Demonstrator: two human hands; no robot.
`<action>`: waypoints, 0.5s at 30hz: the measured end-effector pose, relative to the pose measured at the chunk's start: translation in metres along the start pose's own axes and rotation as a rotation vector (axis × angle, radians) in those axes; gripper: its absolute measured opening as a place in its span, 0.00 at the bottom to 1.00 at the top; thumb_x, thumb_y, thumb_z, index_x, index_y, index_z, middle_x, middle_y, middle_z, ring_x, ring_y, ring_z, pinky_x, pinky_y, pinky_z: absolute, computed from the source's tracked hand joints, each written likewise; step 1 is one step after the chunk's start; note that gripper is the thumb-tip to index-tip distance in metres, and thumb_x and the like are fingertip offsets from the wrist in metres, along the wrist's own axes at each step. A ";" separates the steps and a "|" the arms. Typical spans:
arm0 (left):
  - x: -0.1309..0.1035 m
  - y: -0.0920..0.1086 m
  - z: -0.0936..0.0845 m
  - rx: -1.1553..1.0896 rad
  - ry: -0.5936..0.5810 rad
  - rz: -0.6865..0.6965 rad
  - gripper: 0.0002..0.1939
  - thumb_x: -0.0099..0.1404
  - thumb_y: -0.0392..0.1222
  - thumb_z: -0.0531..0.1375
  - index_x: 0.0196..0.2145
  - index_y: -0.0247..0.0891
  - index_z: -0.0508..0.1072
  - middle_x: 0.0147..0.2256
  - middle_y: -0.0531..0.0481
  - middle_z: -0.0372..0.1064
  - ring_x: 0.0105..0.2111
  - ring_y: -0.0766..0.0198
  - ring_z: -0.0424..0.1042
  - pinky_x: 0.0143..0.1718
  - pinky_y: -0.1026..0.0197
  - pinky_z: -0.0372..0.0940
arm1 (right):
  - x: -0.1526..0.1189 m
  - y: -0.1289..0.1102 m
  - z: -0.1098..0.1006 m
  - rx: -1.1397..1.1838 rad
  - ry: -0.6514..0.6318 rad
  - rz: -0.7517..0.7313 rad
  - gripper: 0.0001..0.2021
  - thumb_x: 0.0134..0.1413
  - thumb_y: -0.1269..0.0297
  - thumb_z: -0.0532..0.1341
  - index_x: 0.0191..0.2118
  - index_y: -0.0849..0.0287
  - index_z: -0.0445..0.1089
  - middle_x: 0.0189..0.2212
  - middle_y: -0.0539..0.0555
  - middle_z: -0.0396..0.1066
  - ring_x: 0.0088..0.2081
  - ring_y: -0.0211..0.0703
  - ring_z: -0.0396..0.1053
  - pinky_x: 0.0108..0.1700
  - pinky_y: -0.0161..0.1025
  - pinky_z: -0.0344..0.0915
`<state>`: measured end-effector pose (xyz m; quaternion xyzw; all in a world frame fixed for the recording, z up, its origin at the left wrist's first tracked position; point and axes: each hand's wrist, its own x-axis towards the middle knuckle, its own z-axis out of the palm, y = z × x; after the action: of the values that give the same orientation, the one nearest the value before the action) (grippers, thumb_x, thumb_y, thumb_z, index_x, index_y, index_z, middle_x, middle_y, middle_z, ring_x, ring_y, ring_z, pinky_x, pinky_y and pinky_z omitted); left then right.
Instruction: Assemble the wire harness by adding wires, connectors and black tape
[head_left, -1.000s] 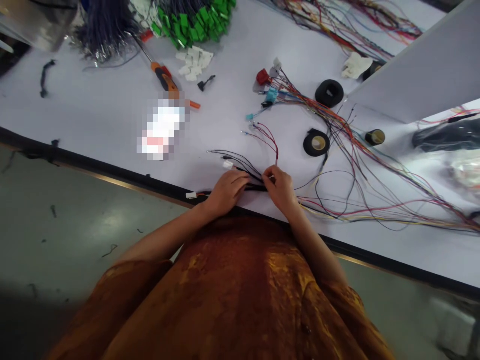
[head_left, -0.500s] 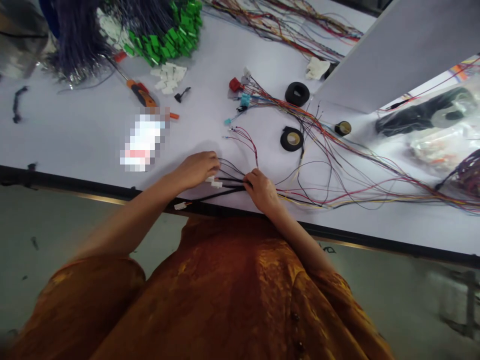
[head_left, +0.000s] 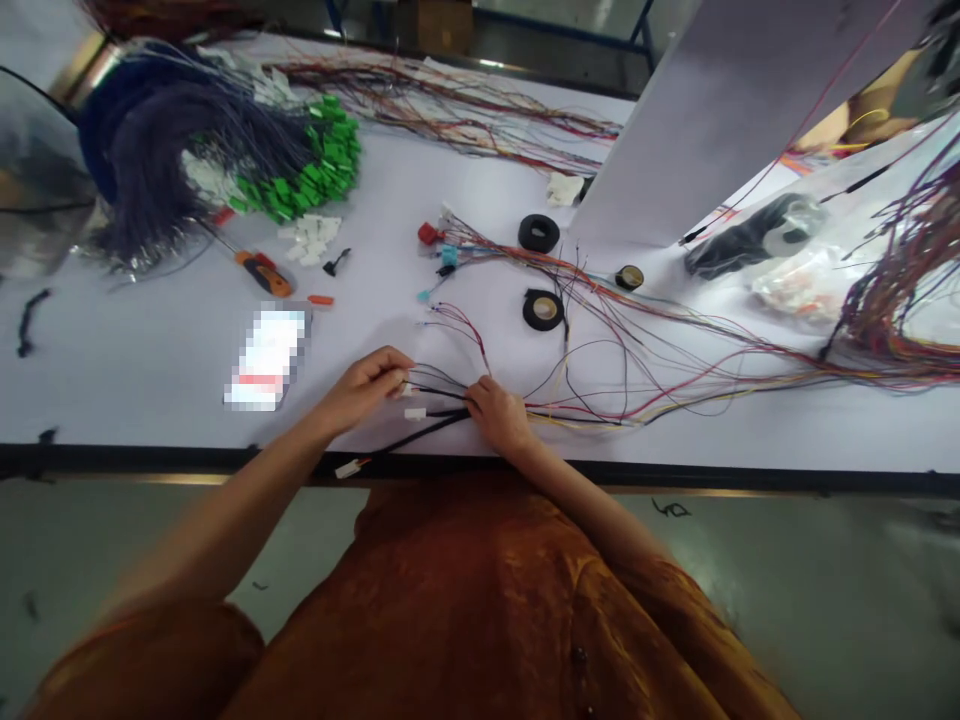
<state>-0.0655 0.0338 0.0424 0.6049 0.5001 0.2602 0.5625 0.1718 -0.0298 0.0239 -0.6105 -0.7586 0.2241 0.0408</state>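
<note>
A wire harness (head_left: 592, 412) runs along the front of the table. My right hand (head_left: 499, 415) is closed on it where the black-sleeved branches (head_left: 420, 435) fan out to the left. My left hand (head_left: 371, 383) pinches the ends of thin black wires (head_left: 442, 375) from the same harness; the tips are hidden by the fingers. White connectors end the sleeved branches: one connector (head_left: 415, 413) lies just below my left hand, another (head_left: 349, 468) at the table's edge. Red wires (head_left: 469, 325) with bare terminals curve up above my right hand.
Two black tape rolls (head_left: 542, 310) (head_left: 538, 233) lie beyond my right hand, near coloured connectors (head_left: 448, 255). A phone (head_left: 266, 360) and a screwdriver (head_left: 266, 275) are at left. Green connectors (head_left: 300, 180) on wires are behind. A white panel (head_left: 645, 150) stands at right.
The view has tilted up, so the table sits lower in the picture. My left fingers have drawn together at the thin wires' ends. My right hand keeps its hold on the harness.
</note>
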 end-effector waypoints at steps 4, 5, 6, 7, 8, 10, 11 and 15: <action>-0.002 0.007 -0.002 -0.274 -0.026 -0.193 0.14 0.59 0.51 0.62 0.36 0.40 0.68 0.21 0.58 0.57 0.18 0.72 0.53 0.21 0.67 0.48 | 0.001 -0.001 -0.002 -0.001 -0.018 0.029 0.12 0.70 0.64 0.51 0.43 0.56 0.72 0.46 0.54 0.72 0.43 0.40 0.72 0.34 0.37 0.61; -0.003 0.010 -0.003 -0.243 -0.062 -0.200 0.15 0.60 0.52 0.62 0.38 0.39 0.70 0.20 0.59 0.56 0.19 0.71 0.53 0.22 0.67 0.49 | 0.001 -0.001 -0.003 0.009 -0.014 0.034 0.12 0.70 0.63 0.52 0.43 0.56 0.72 0.46 0.54 0.73 0.42 0.40 0.72 0.35 0.36 0.61; -0.005 0.013 -0.003 -0.192 -0.089 -0.190 0.15 0.60 0.52 0.63 0.39 0.39 0.72 0.20 0.58 0.58 0.19 0.71 0.56 0.23 0.66 0.52 | 0.001 -0.001 -0.004 0.021 -0.006 0.038 0.12 0.70 0.62 0.52 0.43 0.56 0.72 0.46 0.54 0.73 0.42 0.40 0.72 0.36 0.36 0.61; -0.007 0.016 -0.002 -0.135 -0.101 -0.170 0.15 0.59 0.52 0.64 0.39 0.39 0.74 0.21 0.57 0.61 0.21 0.70 0.59 0.25 0.66 0.56 | 0.001 -0.001 -0.005 0.035 0.002 0.037 0.12 0.70 0.61 0.52 0.43 0.56 0.73 0.45 0.53 0.73 0.42 0.40 0.72 0.36 0.36 0.61; -0.008 0.019 -0.001 -0.081 -0.093 -0.147 0.15 0.58 0.51 0.66 0.38 0.39 0.76 0.23 0.55 0.66 0.24 0.69 0.63 0.27 0.65 0.60 | 0.001 -0.001 -0.006 0.046 0.007 0.033 0.12 0.70 0.59 0.53 0.43 0.55 0.73 0.45 0.53 0.73 0.43 0.40 0.73 0.36 0.36 0.61; -0.010 0.020 0.005 -0.029 -0.049 -0.122 0.15 0.53 0.50 0.69 0.35 0.40 0.77 0.31 0.51 0.74 0.31 0.65 0.71 0.35 0.63 0.66 | 0.001 -0.003 -0.006 0.055 0.012 0.035 0.13 0.70 0.58 0.53 0.43 0.54 0.73 0.45 0.52 0.73 0.43 0.40 0.73 0.35 0.36 0.60; -0.010 0.019 0.009 -0.040 -0.021 -0.121 0.15 0.51 0.50 0.70 0.34 0.40 0.78 0.35 0.49 0.76 0.34 0.63 0.73 0.38 0.61 0.68 | 0.001 -0.004 -0.006 0.052 0.015 0.044 0.13 0.70 0.58 0.52 0.43 0.54 0.73 0.45 0.52 0.73 0.43 0.40 0.74 0.35 0.36 0.59; -0.004 0.009 0.025 -0.169 0.154 -0.089 0.16 0.53 0.52 0.69 0.36 0.41 0.78 0.30 0.53 0.73 0.30 0.64 0.71 0.36 0.60 0.69 | 0.001 -0.011 -0.006 0.016 0.031 0.108 0.14 0.71 0.60 0.50 0.44 0.54 0.72 0.45 0.53 0.74 0.43 0.42 0.75 0.33 0.37 0.59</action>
<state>-0.0427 0.0206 0.0460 0.5105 0.5445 0.3219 0.5825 0.1635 -0.0283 0.0337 -0.6537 -0.7219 0.2226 0.0455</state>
